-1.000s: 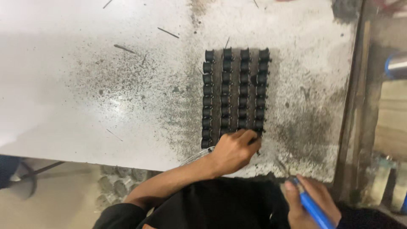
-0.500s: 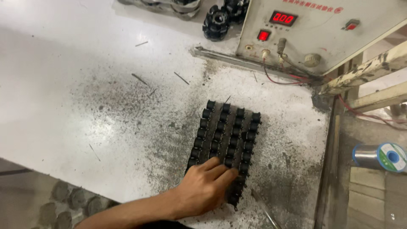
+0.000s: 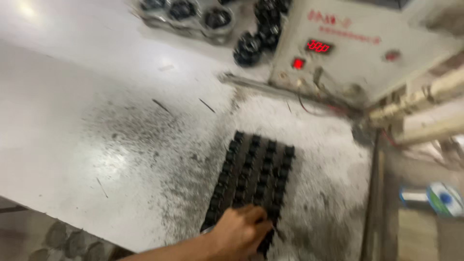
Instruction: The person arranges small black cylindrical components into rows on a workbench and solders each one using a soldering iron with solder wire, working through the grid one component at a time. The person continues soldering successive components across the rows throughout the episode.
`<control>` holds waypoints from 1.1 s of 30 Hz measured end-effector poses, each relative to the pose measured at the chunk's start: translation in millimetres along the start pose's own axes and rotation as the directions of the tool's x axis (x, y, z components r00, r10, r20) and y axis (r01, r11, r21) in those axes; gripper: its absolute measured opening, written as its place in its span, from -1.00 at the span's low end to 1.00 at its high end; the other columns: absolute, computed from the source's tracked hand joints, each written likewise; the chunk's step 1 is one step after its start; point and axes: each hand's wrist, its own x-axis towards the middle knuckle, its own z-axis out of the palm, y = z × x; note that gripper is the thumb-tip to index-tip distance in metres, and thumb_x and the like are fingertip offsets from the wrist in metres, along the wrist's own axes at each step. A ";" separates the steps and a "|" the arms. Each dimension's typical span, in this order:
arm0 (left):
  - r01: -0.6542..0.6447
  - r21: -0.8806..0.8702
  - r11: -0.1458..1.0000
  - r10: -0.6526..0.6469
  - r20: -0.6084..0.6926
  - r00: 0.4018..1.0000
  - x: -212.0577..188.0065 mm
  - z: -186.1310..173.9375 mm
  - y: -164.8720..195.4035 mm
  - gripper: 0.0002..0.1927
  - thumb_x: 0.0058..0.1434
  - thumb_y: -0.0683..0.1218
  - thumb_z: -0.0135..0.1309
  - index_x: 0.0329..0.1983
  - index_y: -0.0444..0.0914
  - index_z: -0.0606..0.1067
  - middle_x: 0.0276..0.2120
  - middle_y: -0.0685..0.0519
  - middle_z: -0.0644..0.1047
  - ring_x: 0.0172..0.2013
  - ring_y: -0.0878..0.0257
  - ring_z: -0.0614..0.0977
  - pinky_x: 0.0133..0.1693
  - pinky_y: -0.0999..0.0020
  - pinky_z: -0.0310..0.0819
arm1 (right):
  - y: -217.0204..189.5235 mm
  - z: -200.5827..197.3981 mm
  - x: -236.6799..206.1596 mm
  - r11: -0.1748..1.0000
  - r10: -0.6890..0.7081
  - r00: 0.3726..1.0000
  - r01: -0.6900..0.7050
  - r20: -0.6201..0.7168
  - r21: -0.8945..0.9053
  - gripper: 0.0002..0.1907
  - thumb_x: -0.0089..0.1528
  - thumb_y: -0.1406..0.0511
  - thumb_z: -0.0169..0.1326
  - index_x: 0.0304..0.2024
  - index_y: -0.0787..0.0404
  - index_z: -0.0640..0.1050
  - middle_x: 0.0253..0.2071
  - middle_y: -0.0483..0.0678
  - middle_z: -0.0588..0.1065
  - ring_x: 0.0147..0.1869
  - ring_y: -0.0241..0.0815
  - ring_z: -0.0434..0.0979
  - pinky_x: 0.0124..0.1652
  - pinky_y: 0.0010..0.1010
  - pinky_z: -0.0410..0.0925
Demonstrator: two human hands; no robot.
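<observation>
Black parts (image 3: 253, 181): sat in four neat rows, packed side by side like one block. Lay on the white table (image 3: 72, 121), near its front edge, in the middle of a patch of dark dust. Looked a bit turned now, not straight like a moment before.

Left hand (image 3: 240, 232): stayed on the near end of the block, same as before. Lay on top with fingers (image 3: 261, 223) bent down over the last parts. Could not tell if squeezing them or only pressing on them.

Right hand: gone from view. Held a blue pen a moment before, down at the bottom corner.

Farther out: two thin dark sticks (image 3: 161, 106) on the table, well apart from the block. Behind, a pale box machine (image 3: 348, 53) with red lights, not seen a second ago, then in view as the head looked up. Beside it, round black wheels (image 3: 249, 48). Off to the right, past the table edge, a small roll (image 3: 444, 198), blurry.
</observation>
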 end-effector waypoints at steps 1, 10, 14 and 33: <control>0.030 -0.020 0.999 -0.029 0.049 0.998 -5.4 -1.8 3.0 -0.82 0.09 -0.21 0.18 -0.22 -0.32 0.61 -0.26 -0.08 0.53 -0.31 0.04 0.60 -0.46 0.15 0.54 | 12.0 -11.4 -25.8 1.000 -0.003 1.000 0.003 -0.011 0.001 -0.57 0.22 0.16 0.28 -0.08 0.44 0.64 -0.29 0.18 0.62 -0.18 -0.03 0.70 -0.09 -0.21 0.51; 0.032 0.002 0.999 -0.032 0.055 0.998 -11.4 -38.7 15.4 -0.74 0.06 -0.27 0.15 -0.15 -0.32 0.60 -0.22 -0.05 0.53 -0.27 0.07 0.61 -0.43 0.22 0.54 | 37.6 -29.4 -114.2 0.946 0.311 0.949 -0.314 -0.047 -0.080 -0.62 0.18 0.26 0.31 -0.04 0.41 0.65 -0.36 0.20 0.65 -0.24 -0.04 0.71 -0.15 -0.27 0.48; 0.041 -0.029 0.999 -0.039 0.056 0.998 -8.6 -49.1 17.7 -0.76 0.10 -0.27 0.15 -0.13 -0.31 0.58 -0.22 -0.04 0.50 -0.26 0.07 0.61 -0.40 0.21 0.54 | -20.0 -18.7 -115.3 0.987 -0.043 0.981 0.071 -0.189 0.144 -0.71 0.21 0.36 0.30 -0.06 0.42 0.63 -0.35 0.10 0.61 -0.30 -0.21 0.65 -0.22 -0.55 0.43; 0.072 -0.052 0.996 -0.066 0.113 0.991 -21.9 -74.1 34.4 -0.72 0.05 -0.33 0.13 -0.13 -0.34 0.54 -0.35 -0.07 0.52 -0.35 0.00 0.66 -0.44 0.10 0.55 | -30.0 -35.0 -115.7 0.945 -0.195 0.960 0.238 -0.199 0.223 -0.80 0.29 0.37 0.25 -0.09 0.39 0.61 -0.30 0.05 0.61 -0.33 -0.22 0.62 -0.34 -0.56 0.45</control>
